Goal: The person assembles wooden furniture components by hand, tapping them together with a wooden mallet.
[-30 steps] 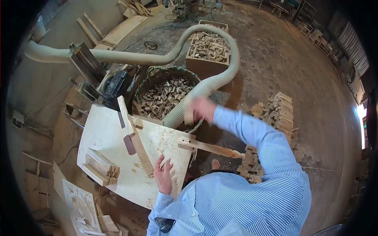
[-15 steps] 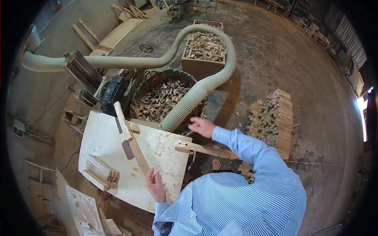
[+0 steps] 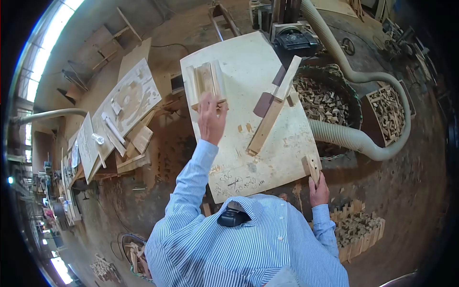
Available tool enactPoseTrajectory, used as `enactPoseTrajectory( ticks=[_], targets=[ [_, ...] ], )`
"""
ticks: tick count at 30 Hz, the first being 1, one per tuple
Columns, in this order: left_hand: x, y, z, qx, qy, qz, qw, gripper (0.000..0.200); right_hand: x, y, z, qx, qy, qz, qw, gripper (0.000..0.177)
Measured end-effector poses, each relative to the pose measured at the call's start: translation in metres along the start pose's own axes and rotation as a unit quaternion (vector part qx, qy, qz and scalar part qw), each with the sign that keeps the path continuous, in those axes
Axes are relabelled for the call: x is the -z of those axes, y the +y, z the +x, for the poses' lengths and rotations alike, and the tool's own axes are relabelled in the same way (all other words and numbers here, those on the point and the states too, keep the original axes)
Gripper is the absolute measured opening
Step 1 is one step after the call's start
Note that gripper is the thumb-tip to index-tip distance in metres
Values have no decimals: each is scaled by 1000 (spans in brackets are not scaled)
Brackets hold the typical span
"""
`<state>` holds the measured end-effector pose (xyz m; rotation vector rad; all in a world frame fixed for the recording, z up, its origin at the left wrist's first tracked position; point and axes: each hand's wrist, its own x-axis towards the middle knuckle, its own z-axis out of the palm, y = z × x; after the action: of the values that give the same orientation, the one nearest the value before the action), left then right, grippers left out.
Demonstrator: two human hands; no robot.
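On the pale tabletop [image 3: 224,158], several wooden strips [image 3: 205,79] lie side by side at the upper left. My left hand [image 3: 209,122] reaches over their near ends with the fingers stretched out, slightly blurred. At the table's right edge, my right hand [image 3: 319,190] is closed around a wooden bar [image 3: 313,168] with dark holes in it; part of the bar is hidden by the hand. Between the hands, a long wooden fence [image 3: 272,117] lies diagonally across the tabletop, with a dark brown plate [image 3: 263,104] beside it.
A ribbed hose [image 3: 349,136] curves around a basket [image 3: 354,91] of wood offcuts right of the table. Beyond stands a box [image 3: 389,115] of more offcuts. Stacked wood pieces [image 3: 358,227] are on the floor at lower right. Another cluttered worktable [image 3: 129,98] stands left.
The view has swung left. My left hand has moved from beside the fence's near end to the strips. My right hand has come down from near the hose onto the bar.
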<state>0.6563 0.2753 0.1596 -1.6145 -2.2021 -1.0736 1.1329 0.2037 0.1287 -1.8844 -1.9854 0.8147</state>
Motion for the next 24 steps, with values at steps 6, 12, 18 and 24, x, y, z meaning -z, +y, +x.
enactPoseTrajectory(
  ticks=[6, 12, 18, 24],
  targets=[
    [-35, -102, 29, 156, 78, 100, 980, 60, -15, -2, -9, -27, 39, -44, 998, 60],
    [-22, -121, 46, 256, 11, -73, 964, 71, -22, 1, -9, -38, 63, -57, 996, 59],
    [-8, -42, 51, 230, -105, -547, 798, 49, -26, 1, -10, -60, 85, -45, 993, 56],
    [-54, 4, 39, 345, -265, -662, 610, 51, -25, -8, -10, -28, 121, -45, 991, 55]
  ],
)
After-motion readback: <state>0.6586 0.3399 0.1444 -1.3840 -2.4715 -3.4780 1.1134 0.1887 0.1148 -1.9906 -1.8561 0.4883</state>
